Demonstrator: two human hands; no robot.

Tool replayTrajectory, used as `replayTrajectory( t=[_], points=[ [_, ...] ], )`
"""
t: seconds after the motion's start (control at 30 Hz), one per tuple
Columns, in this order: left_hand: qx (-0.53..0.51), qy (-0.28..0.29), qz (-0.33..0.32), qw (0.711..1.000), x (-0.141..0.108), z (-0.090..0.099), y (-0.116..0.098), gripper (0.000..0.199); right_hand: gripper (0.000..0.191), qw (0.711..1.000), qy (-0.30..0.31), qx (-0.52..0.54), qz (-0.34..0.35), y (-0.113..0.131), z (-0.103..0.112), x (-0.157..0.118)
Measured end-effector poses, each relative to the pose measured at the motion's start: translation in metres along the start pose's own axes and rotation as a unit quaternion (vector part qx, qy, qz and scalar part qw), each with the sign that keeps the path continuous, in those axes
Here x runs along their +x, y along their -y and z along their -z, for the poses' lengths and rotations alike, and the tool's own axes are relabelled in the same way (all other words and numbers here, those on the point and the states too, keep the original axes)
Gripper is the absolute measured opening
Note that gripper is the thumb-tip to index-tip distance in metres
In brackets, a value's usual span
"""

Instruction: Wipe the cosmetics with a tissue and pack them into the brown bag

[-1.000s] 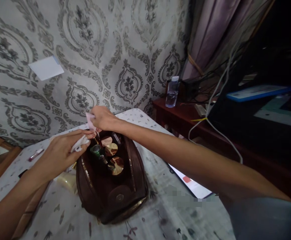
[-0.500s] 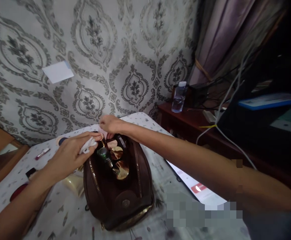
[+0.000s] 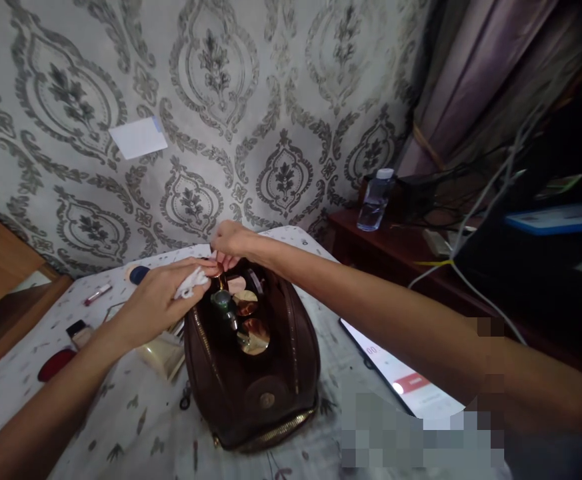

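Observation:
A dark brown leather bag (image 3: 265, 400) stands wide open on the bed, its gold zips parted. Inside it lie round gold lids (image 3: 255, 335), a green-topped bottle (image 3: 223, 301) and a pink round compact (image 3: 237, 285). My left hand (image 3: 168, 293) is closed on a crumpled white tissue (image 3: 191, 283), with its fingertips over the bag's far left rim. Close by, my right hand (image 3: 233, 241) bends down at the far end of the bag, fingers curled together. What they pinch is mostly hidden; something pale shows between the two hands.
Left of the bag lie a cream tube (image 3: 163, 357), a foundation bottle (image 3: 79, 332), a red oval item (image 3: 57, 365) and a lipstick-like tube (image 3: 98, 294). A lit tablet (image 3: 421, 387) lies under my right forearm. A clear bottle (image 3: 375, 203) stands on the side table (image 3: 345, 230).
The whole scene has shifted rightward in the picture as the camera turned. Less of the pale item between the hands shows now. Both hands stay at the bag's far rim.

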State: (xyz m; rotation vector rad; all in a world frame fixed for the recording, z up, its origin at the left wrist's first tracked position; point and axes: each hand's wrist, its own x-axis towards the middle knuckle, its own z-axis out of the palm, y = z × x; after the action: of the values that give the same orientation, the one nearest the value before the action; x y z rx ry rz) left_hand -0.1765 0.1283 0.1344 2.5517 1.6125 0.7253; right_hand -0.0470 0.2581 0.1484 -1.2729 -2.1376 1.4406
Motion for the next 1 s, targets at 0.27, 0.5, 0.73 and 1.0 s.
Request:
replayTrajectory(
  t=[0.27,0.5,0.73,1.0],
  points=[
    [0.036,0.019,0.005,0.999,0.007,0.003,-0.005,0.032,0.017,0.981,-0.020,-0.160,0.104,-0.007,-0.005,-0.002],
    [0.093,0.055,0.007,0.994,0.021,0.006,-0.006,0.032,0.018,0.915,-0.035,-0.356,0.187,-0.008,0.003,0.001],
    [0.161,0.071,0.063,0.982,0.031,0.002,-0.006,0.036,0.024,0.897,0.004,-0.394,0.199,-0.007,0.006,-0.012],
    [0.119,0.093,0.072,0.986,0.040,0.003,-0.001,0.037,0.021,0.938,-0.037,-0.292,0.183,-0.012,0.010,-0.013]
  ],
)
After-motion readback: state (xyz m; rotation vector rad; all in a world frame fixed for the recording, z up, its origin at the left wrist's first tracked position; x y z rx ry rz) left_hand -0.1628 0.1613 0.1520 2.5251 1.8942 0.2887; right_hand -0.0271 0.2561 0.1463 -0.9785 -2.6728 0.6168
